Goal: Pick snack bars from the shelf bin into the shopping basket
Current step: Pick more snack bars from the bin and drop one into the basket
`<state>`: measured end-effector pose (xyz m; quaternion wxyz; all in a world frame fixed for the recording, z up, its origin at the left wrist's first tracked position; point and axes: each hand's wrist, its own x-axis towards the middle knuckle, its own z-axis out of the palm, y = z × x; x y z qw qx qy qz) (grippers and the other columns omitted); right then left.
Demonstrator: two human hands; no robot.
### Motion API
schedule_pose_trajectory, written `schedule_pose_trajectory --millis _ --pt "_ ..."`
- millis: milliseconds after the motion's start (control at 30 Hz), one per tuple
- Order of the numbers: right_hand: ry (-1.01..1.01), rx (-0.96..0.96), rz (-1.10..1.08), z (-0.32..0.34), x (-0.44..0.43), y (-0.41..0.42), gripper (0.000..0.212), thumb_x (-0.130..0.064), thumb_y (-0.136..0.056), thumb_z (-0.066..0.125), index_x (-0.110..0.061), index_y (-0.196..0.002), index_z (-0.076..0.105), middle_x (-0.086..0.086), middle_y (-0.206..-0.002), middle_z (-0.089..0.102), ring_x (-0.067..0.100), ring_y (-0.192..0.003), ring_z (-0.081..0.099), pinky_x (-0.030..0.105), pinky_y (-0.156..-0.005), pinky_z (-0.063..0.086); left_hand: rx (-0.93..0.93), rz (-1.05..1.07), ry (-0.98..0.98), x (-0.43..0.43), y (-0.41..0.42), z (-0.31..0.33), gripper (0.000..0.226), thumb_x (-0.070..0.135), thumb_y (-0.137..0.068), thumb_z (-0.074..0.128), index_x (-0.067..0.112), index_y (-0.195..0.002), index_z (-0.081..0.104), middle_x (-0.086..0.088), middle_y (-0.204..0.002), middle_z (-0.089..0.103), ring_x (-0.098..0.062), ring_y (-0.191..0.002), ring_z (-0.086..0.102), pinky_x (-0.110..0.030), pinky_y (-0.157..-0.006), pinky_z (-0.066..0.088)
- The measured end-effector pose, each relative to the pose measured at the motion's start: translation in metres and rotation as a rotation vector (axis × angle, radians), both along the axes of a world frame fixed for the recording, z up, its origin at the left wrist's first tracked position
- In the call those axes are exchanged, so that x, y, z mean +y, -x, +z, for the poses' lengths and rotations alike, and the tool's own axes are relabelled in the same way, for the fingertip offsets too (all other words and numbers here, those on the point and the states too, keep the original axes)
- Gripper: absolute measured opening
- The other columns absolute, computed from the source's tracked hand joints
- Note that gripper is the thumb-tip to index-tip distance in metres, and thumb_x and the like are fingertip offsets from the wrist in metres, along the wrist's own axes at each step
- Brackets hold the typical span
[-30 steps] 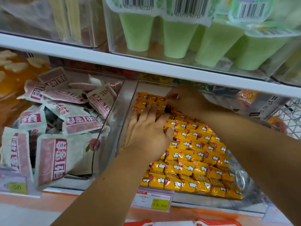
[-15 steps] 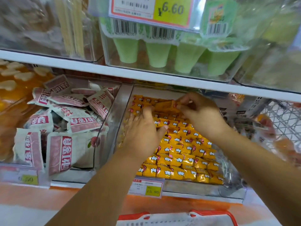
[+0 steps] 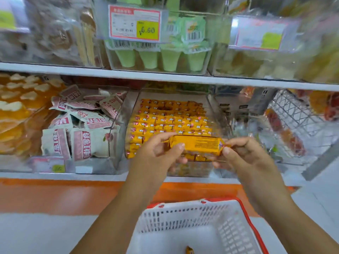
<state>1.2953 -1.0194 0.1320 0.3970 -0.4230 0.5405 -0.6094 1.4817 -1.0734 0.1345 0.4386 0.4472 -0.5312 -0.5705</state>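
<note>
- Left hand grips the left end of one snack bar, thumb on top and fingers curled beneath.
- Right hand pinches the crimped right end of the same bar.
- Bar: orange-yellow wrapper, fine print facing up, held roughly level in front of the shelf bin and above the shopping basket, apart from both.
- Shelf bin: clear plastic, on the lower shelf tier, packed with rows of matching orange bars.
- Shopping basket: white perforated walls, red rim, below the hands. One small orange wrapped piece lies on its floor at the frame edge.
- Shelving: a white shelf edge separates two tiers; an orange band runs beneath the lower one.
- Neighbours: pink-and-white packets in the bin to the left; green cups above, behind a price tag reading 6.60; a wire basket far right.
</note>
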Motion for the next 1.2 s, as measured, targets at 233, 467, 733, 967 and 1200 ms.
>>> schedule_pose_trajectory --millis 233,467,733,967,1200 --pt "-0.068 -0.074 0.102 -0.013 0.027 -0.006 0.045 -0.045 -0.057 0.085 -0.021 -0.092 0.069 0.014 -0.093 0.075 0.034 -0.085 0.074 0.033 -0.075 0.06 0.187 -0.031 -0.16 0.033 -0.018 -0.016 0.035 0.007 -0.076 0.07 0.012 -0.11 0.066 -0.008 -0.098 0.076 -0.028 -0.088 0.075 -0.027 -0.067 0.06" --pt "-0.078 -0.326 0.193 -0.016 0.017 0.002 0.022 -0.016 -0.061 0.072 -0.013 -0.082 0.075 0.024 -0.092 0.073 0.037 -0.079 0.073 0.028 -0.063 0.059 0.266 -0.124 -0.241 0.019 -0.033 -0.017 0.037 0.009 -0.075 0.059 0.013 -0.109 0.072 -0.016 -0.101 0.075 -0.033 -0.091 0.074 -0.025 -0.067 0.06" --pt "-0.145 -0.434 0.187 -0.016 0.003 0.015 0.035 -0.003 -0.078 0.054 0.004 -0.111 0.061 0.021 -0.093 0.072 0.036 -0.084 0.074 0.032 -0.071 0.062 0.263 -0.246 -0.251 0.004 -0.027 -0.015 0.043 0.003 -0.075 0.076 0.015 -0.117 0.071 -0.013 -0.098 0.076 -0.027 -0.102 0.072 -0.027 -0.081 0.058" --pt "-0.149 -0.217 0.134 -0.028 -0.001 0.016 0.055 -0.041 -0.049 0.093 -0.009 -0.089 0.072 0.021 -0.098 0.072 0.034 -0.087 0.073 0.032 -0.073 0.059 -0.01 0.024 -0.1 0.001 -0.012 -0.023 0.024 0.018 -0.093 0.056 0.027 -0.097 0.077 0.002 -0.089 0.078 -0.015 -0.086 0.075 -0.031 -0.082 0.057" --pt "-0.034 -0.238 0.066 -0.027 -0.01 0.005 0.024 -0.028 -0.058 0.076 -0.015 -0.074 0.063 0.001 -0.065 0.066 0.025 -0.068 0.073 0.037 -0.076 0.061 0.036 0.145 -0.007 -0.001 -0.01 -0.021 0.013 0.016 -0.09 0.059 0.021 -0.093 0.07 0.0 -0.077 0.075 -0.016 -0.073 0.075 -0.033 -0.072 0.059"
